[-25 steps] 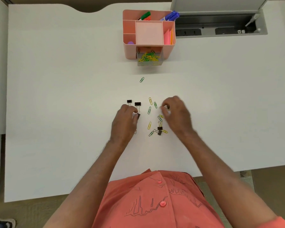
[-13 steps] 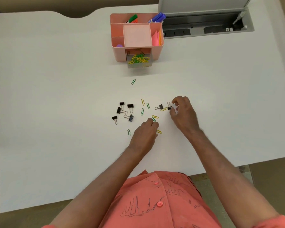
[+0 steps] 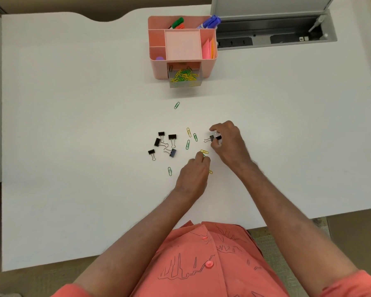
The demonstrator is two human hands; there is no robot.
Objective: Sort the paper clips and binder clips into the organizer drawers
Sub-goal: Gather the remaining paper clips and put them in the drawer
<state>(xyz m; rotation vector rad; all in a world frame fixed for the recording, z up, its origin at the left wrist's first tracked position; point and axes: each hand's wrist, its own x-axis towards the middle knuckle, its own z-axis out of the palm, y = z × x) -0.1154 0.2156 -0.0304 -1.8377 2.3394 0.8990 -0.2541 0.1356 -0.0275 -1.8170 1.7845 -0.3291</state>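
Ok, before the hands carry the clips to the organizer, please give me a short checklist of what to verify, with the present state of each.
1. Drawer of the pink organizer pulled open: ok.
2. Drawer holds only paper clips: ok, green and yellow ones show.
3. Right hand has a black binder clip: ok, pinched at the fingertips.
4. Left hand has a paper clip: cannot tell, fingers cover it.
5. Second drawer open for binder clips: not ok, none visible.
6. Table cleared of clips: not ok, five binder clips and several paper clips remain.
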